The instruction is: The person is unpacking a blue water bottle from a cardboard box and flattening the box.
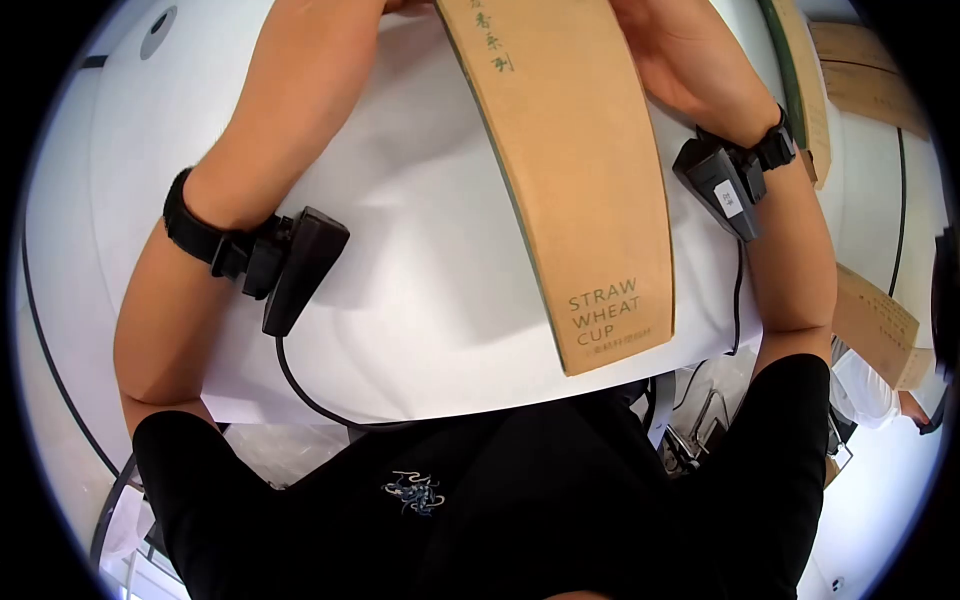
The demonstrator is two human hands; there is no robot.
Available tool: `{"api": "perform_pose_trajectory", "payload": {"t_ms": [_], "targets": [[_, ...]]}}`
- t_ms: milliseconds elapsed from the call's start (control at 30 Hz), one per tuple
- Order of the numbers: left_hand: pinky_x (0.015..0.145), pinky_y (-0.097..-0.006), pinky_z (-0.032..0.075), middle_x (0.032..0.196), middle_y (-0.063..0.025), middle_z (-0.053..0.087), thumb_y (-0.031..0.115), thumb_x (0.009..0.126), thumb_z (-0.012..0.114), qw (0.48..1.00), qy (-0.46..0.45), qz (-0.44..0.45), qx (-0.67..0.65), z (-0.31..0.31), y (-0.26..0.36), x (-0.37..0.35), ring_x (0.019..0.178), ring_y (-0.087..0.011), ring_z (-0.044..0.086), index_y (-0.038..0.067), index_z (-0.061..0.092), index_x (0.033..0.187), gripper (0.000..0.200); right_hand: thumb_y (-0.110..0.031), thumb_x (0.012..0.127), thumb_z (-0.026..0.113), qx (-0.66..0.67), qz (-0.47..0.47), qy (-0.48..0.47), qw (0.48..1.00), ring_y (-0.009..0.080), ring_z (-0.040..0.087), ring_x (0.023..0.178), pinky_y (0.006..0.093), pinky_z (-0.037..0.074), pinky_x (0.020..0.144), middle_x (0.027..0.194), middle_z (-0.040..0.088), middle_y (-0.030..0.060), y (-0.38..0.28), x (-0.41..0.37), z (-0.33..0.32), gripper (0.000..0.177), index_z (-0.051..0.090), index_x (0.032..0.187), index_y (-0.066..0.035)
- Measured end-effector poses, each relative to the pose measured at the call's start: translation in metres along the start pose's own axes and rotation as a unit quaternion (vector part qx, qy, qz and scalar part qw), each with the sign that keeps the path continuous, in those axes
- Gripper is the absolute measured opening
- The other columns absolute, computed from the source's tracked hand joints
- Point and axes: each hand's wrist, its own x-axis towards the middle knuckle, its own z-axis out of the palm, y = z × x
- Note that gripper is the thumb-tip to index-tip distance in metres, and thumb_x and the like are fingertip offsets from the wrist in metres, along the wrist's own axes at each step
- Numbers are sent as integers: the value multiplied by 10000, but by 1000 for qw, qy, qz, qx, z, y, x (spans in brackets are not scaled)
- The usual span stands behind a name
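A long brown cardboard box (590, 190) with green print reading "STRAW WHEAT CUP" lies lengthwise over the white table (420, 300), its near end by the table's front edge. On the right, my right hand (665, 50) is against the box's upper right side; its fingers are hidden behind the box. Only a sliver of my left hand (408, 6) shows at the top edge, by the box's upper left side, with its fingers out of view. Each forearm wears a black strap with a black cabled device.
More cardboard boxes stand at the upper right (870, 70) and far right (875, 320). Cables hang from both wrist devices (305, 270) toward the table's front edge. Metal parts and clear plastic (700, 420) show below that edge. Part of another person's hand is at the far right.
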Motion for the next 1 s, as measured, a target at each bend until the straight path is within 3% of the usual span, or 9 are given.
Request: {"api": "perform_pose_trajectory", "payload": {"t_ms": [133, 333, 367, 533, 600, 733, 800, 933, 1000], "targets": [[1184, -375, 419, 1309, -116, 614, 352, 1150, 454, 991, -40, -4, -125, 4, -21, 8, 1247, -201, 597, 13, 556, 1389, 427, -342, 1084, 656, 45, 0, 65, 997, 124, 678, 962, 292, 554, 874, 1089, 710, 48, 10, -12, -11, 309, 648, 1143, -39], [982, -337, 586, 1329, -141, 648, 187, 1052, 639, 992, 46, 24, -118, 9, -34, 37, 1098, -227, 708, 57, 632, 1389, 361, -330, 1090, 638, 67, -52, 152, 985, 163, 659, 1068, 332, 530, 963, 1193, 706, 79, 8, -11, -22, 336, 660, 1215, -19], [1161, -426, 482, 1491, -153, 534, 345, 1146, 536, 996, -12, 4, -89, 5, -30, 35, 1354, -282, 604, 16, 475, 1472, 467, -336, 1099, 619, 77, -71, 203, 973, 173, 657, 1081, 340, 525, 973, 1213, 707, 76, 7, -10, -19, 361, 659, 1261, -16], [1135, -406, 504, 1462, -148, 569, 310, 1136, 544, 998, 2, 44, -43, 6, -37, 33, 1372, -261, 580, 20, 503, 1463, 439, -354, 1126, 559, 89, -81, 312, 942, 200, 658, 1146, 361, 509, 1025, 1281, 710, 65, 11, -15, -22, 430, 646, 1386, -23], [1140, -417, 498, 1462, -144, 570, 289, 1134, 538, 998, 32, 31, -52, 2, -37, 34, 1385, -254, 562, 20, 504, 1464, 427, -354, 1137, 532, 109, -169, 332, 922, 199, 662, 1161, 363, 508, 1030, 1283, 714, 55, 17, -14, -29, 416, 655, 1389, -47], [1153, -425, 481, 1462, -132, 572, 275, 1116, 559, 997, 29, 46, -58, 8, -38, 31, 1404, -262, 538, 17, 502, 1471, 442, -343, 1145, 516, 128, -217, 394, 884, 197, 666, 1179, 360, 512, 1029, 1283, 718, 53, 30, -14, -40, 403, 656, 1388, -53], [1162, -430, 460, 1471, -125, 565, 279, 1083, 600, 997, -1, 77, 6, 12, -37, 29, 1423, -273, 514, 21, 488, 1490, 495, -346, 1136, 541, 165, -181, 401, 883, 208, 665, 1211, 365, 514, 1037, 1295, 721, 62, 32, -18, -50, 401, 654, 1393, -60], [1186, -435, 426, 1580, -143, 486, 300, 1031, 650, 986, -131, 10, -103, 14, -25, 24, 1476, -282, 468, 16, 408, 1578, 661, -345, 1149, 504, 198, -147, 408, 879, 187, 655, 1239, 364, 493, 1082, 1359, 699, 47, 23, -21, -64, 408, 624, 1430, -74], [1196, -446, 417, 1621, -159, 452, 340, 1026, 651, 984, -154, 13, -84, 13, -26, 26, 1496, -278, 453, 10, 368, 1620, 736, -344, 1157, 480, 221, -122, 411, 876, 172, 649, 1258, 363, 479, 1112, 1401, 685, 37, 18, -22, -70, 414, 604, 1456, -84]]}}
